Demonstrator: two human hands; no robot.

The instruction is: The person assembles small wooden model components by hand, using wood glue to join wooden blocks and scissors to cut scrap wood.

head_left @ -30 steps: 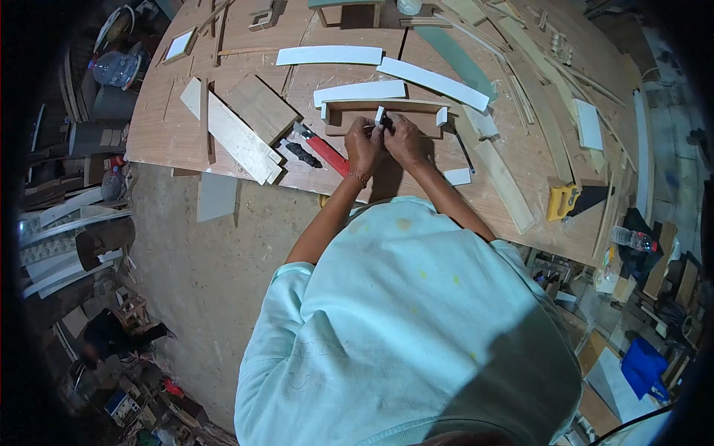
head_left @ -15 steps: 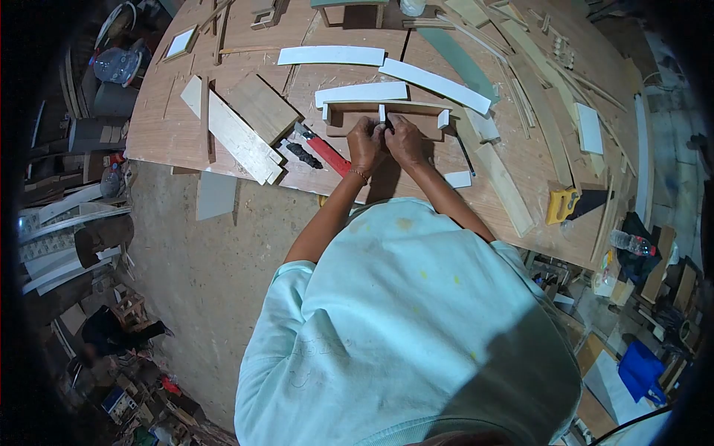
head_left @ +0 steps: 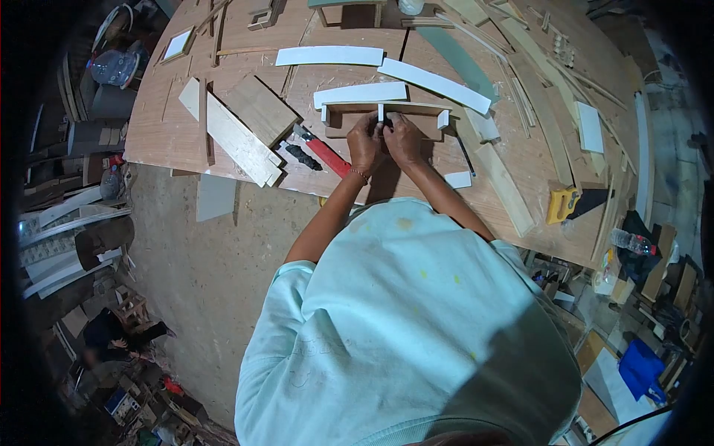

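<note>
On the workbench in front of me stands a shallow wooden frame (head_left: pixel 428 109), a long back board with a short upright piece at each end. A small white-edged divider board (head_left: pixel 381 111) stands upright near its middle. My left hand (head_left: pixel 364 146) is closed at the divider's near end, thumb and fingers pinched. Right beside it, my right hand (head_left: pixel 404 141) is closed on the same divider from the other side. The fingertips partly hide the contact. A red-handled tool (head_left: pixel 327 154) lies just left of my left wrist, next to a black crumpled object (head_left: pixel 303 156).
White-faced strips (head_left: pixel 435 85) lie behind the frame. Boards (head_left: pixel 230 134) rest at the left, and a pencil-like dark stick (head_left: pixel 465 154) is at the right. A yellow-handled saw (head_left: pixel 563 204) lies near the bench's right edge. Another person (head_left: pixel 111 334) is low at the far left.
Both hands stay at the divider with hardly any visible movement. The person at the far left has shifted slightly, and a hand now shows there.
</note>
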